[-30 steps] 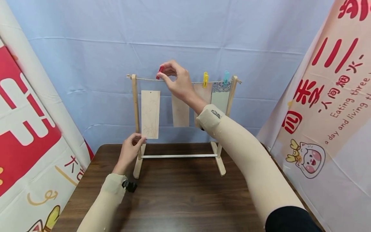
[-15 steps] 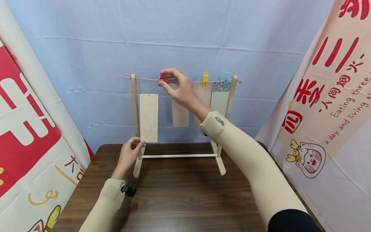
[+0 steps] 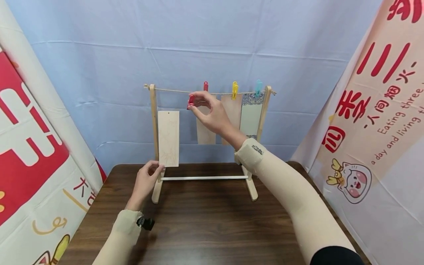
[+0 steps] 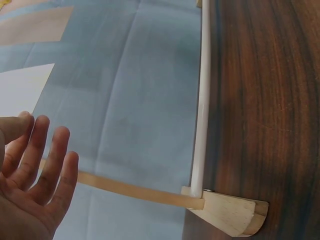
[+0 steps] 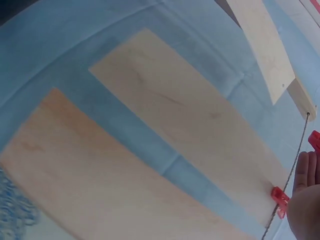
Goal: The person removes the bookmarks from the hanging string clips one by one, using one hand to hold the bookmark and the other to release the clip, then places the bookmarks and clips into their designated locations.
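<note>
My left hand (image 3: 147, 180) pinches the lower left corner of a pale rectangular card (image 3: 168, 139), which has a small hole near its top edge and faint drawn lines. The card stands upright in front of the wooden stand's left post (image 3: 154, 129). My right hand (image 3: 210, 112) pinches a red clothespin (image 3: 190, 102) between thumb and fingers, in front of the string (image 3: 175, 90) and a little below it. Behind that hand, another red clothespin (image 3: 205, 86) clips a plain card (image 3: 206, 134) to the string. The right wrist view shows this clipped pin (image 5: 280, 201) beside my hand (image 5: 306, 200).
Further right on the string, a yellow clothespin (image 3: 235, 91) and a blue clothespin (image 3: 258, 88) hold a brownish card (image 3: 232, 110) and a blue-patterned card (image 3: 250, 116). A white rod (image 3: 205, 178) joins the stand's feet on the brown table (image 3: 205, 228).
My right hand has come down and to the right with the red clothespin, away from the string, uncovering the clipped red one. My left hand has lowered the card slightly.
</note>
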Demonstrator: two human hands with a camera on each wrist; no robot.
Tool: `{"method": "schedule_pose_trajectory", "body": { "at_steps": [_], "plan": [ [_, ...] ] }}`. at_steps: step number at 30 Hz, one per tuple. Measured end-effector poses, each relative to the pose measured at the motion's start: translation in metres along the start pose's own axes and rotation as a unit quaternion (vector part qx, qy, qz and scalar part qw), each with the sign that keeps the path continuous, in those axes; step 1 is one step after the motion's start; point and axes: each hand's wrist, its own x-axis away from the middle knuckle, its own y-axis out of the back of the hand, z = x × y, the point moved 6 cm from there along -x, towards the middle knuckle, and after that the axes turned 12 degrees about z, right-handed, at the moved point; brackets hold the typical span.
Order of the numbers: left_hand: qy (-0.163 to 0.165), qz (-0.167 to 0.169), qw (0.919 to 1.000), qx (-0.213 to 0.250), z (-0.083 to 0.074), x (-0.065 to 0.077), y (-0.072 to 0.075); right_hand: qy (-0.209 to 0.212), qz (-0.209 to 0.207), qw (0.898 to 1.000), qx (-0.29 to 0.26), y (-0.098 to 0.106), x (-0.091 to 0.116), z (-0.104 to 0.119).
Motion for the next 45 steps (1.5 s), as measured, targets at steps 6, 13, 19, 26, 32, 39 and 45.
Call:
{"method": "schedule_pose_trajectory", "body": {
  "at_steps": [6,13,19,26,32,39,45],
  "plan": [
    [-0.001,-0.005,1.0,0.007,0.003,0.008,0.001,-0.017,-0.004,1.0,-0.007,0.0,0.018,-0.006],
    [0.002,-0.011,0.9998,0.018,0.005,0.012,0.0,-0.003,-0.012,1.0,-0.005,0.005,0.036,-0.004],
    [-0.008,-0.017,0.9997,0.017,0.005,0.015,0.0,-0.009,-0.016,1.0,0.005,0.012,0.051,0.014],
    [-0.003,-0.016,0.9998,0.015,0.008,0.021,-0.001,-0.041,-0.029,0.999,0.018,0.018,0.071,0.013],
    [0.003,-0.019,0.9998,0.006,0.014,0.03,-0.003,-0.064,-0.036,0.997,0.015,0.021,0.093,-0.019],
    [0.014,-0.026,0.9996,0.001,0.022,0.039,-0.003,-0.078,-0.054,0.995,0.027,0.025,0.118,-0.033],
    [0.023,-0.028,0.9993,0.001,0.029,0.049,-0.003,-0.091,-0.047,0.994,0.038,0.026,0.141,-0.042]
  ]
}}
